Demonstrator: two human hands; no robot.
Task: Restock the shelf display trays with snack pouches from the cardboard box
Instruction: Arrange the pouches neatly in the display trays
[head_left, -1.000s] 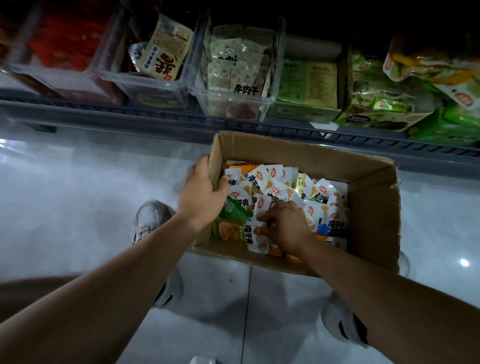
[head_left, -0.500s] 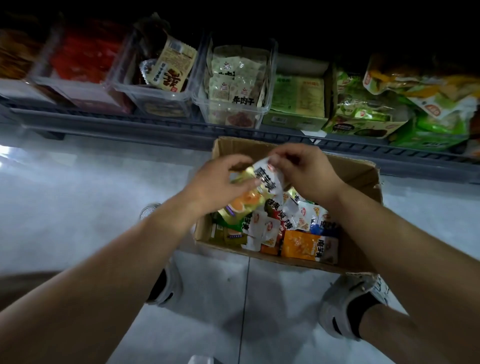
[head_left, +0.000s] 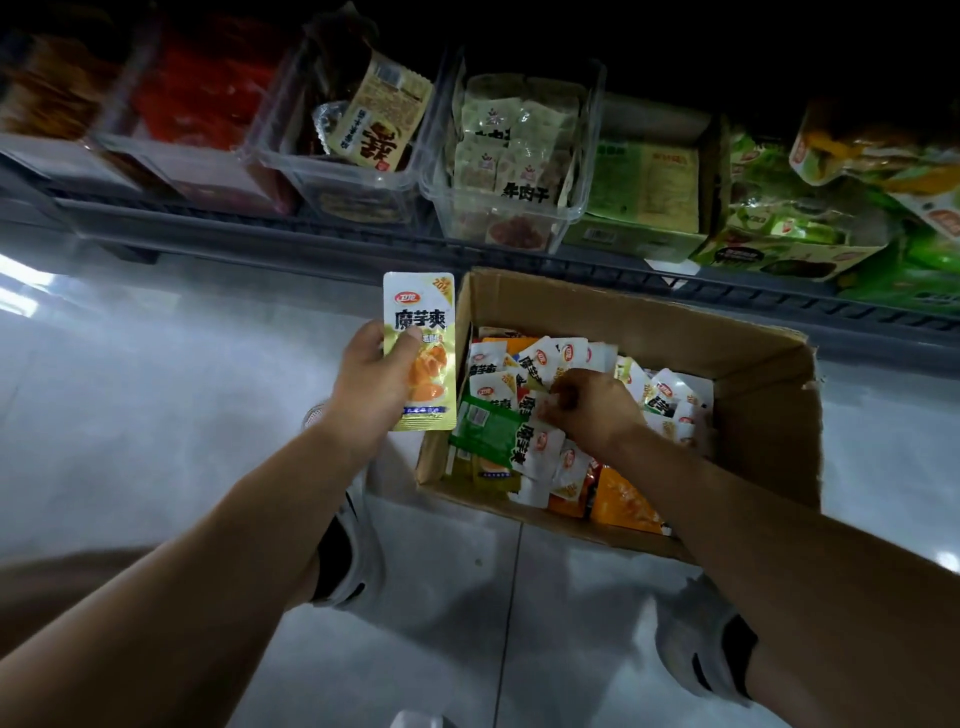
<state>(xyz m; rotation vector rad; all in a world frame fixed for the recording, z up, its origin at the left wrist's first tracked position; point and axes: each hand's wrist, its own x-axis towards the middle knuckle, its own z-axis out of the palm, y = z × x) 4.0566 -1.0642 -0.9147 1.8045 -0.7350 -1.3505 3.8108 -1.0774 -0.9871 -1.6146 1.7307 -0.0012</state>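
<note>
A person crouched at a store shelf (head_left: 234, 234) holds a yellow-and-white pouch (head_left: 422, 312) upright in the left grip (head_left: 379, 384), thumb across its printed face and fingers curled behind it. The top half of the pouch stands clear above the grip. Just to the right of that grip sits the open cardboard box (head_left: 649, 322) on the tiled floor (head_left: 156, 415), and the held pouch is outside the box's left wall. The right grip (head_left: 587, 410) is down inside the box, knuckles up and fingers curled into the loose pouches (head_left: 540, 361); whether it has one pinched cannot be told. A green pouch (head_left: 488, 431) lies directly to the left of the right grip, and an orange pouch (head_left: 621, 501) lies on the near side of it, against the box's front wall. Beyond both grips, clear trays (head_left: 358, 195) stand side by side on the shelf with packets inside, and green cartons (head_left: 644, 192) are lined up to the right of them. The left shoe (head_left: 353, 561) rests below the left grip, and the right shoe (head_left: 696, 639) is at the box's near corner.
</note>
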